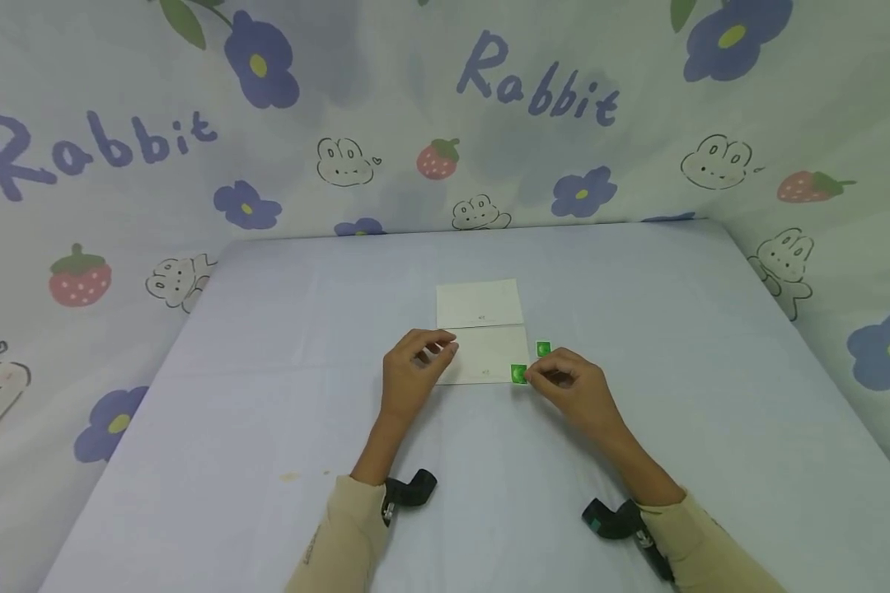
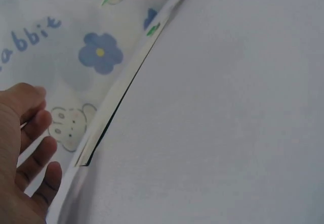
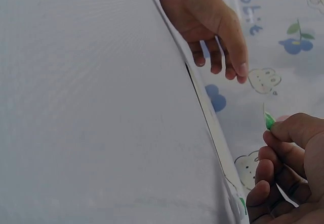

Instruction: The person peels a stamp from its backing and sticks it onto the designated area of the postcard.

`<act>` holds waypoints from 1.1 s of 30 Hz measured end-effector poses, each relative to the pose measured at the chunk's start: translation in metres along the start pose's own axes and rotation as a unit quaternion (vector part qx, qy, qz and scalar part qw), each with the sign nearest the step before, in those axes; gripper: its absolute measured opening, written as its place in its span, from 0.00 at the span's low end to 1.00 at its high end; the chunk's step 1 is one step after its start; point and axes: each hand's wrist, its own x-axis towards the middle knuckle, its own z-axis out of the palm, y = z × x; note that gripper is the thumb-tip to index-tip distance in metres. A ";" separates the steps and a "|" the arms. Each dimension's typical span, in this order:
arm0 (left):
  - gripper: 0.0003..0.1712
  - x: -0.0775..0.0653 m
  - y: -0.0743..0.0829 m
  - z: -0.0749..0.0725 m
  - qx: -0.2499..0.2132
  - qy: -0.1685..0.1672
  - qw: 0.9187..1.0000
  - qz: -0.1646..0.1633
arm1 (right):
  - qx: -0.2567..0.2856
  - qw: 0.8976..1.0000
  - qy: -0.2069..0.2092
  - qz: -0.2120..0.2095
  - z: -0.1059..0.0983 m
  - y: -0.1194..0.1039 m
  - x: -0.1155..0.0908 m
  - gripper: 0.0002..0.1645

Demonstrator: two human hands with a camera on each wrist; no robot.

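A cream folded card [image 1: 482,354] lies opened out on the white table, its crease running crosswise and small print on each half. My right hand [image 1: 574,391] pinches a small green square [image 1: 518,374], thin and paper-like, between thumb and forefinger; it overlaps the card's near right corner in the head view. The right wrist view shows this green piece [image 3: 269,120] edge-on at the fingertips. Another green square [image 1: 544,348] is just right of the card, beyond the right fingers. My left hand [image 1: 414,371] is over the card's left edge, fingers loosely bent, holding nothing.
A white cloth covers the table [image 1: 267,395]. Behind it and at both sides hangs a curtain [image 1: 386,99] printed with rabbits, flowers and strawberries. Black wrist cameras [image 1: 411,488] sit by both sleeves. Faint yellowish stains [image 1: 289,477] mark the cloth at near left.
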 end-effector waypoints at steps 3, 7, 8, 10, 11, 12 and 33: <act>0.10 0.005 -0.003 -0.001 0.002 0.005 1.000 -0.009 | -0.003 1.000 0.005 0.000 0.000 0.002 0.001 0.04; 0.11 0.013 -0.009 -0.002 0.005 0.010 1.000 -0.027 | 0.000 1.000 0.010 -0.005 0.001 0.001 0.001 0.03; 0.10 0.016 -0.011 -0.002 0.008 0.012 0.999 -0.031 | 0.001 1.000 0.011 -0.007 0.002 0.000 0.001 0.03; 0.11 0.020 -0.015 -0.003 0.010 0.015 0.999 -0.040 | 0.001 1.000 0.011 -0.012 0.001 -0.007 0.001 0.02; 0.11 0.022 -0.016 -0.003 0.009 0.017 0.999 -0.042 | 0.002 1.000 0.011 -0.013 0.001 -0.012 0.001 0.02; 0.11 0.024 -0.018 -0.003 0.010 0.018 0.999 -0.043 | 0.003 1.000 0.012 -0.015 0.000 -0.016 0.001 0.02; 0.12 0.055 -0.042 0.001 0.031 -0.015 0.997 -0.065 | 0.006 0.999 0.023 -0.039 -0.003 -0.027 0.004 0.02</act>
